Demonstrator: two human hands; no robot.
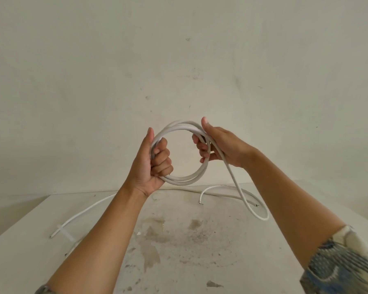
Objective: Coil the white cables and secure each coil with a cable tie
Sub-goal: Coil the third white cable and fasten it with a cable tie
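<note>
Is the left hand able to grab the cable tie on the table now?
Probably not yet: the left hand grips the coil up in the air; the cable tie lies in the open below.

Pale tabletop (pixel 253 262) seen across lower part of view, surface marked by brownish stains (pixel 152 236) and grey speckles near middle. Off-white wall (pixel 115 60) seen behind, met by tabletop's far edge, dotted with small dark scuffs (pixel 187 39).
</note>
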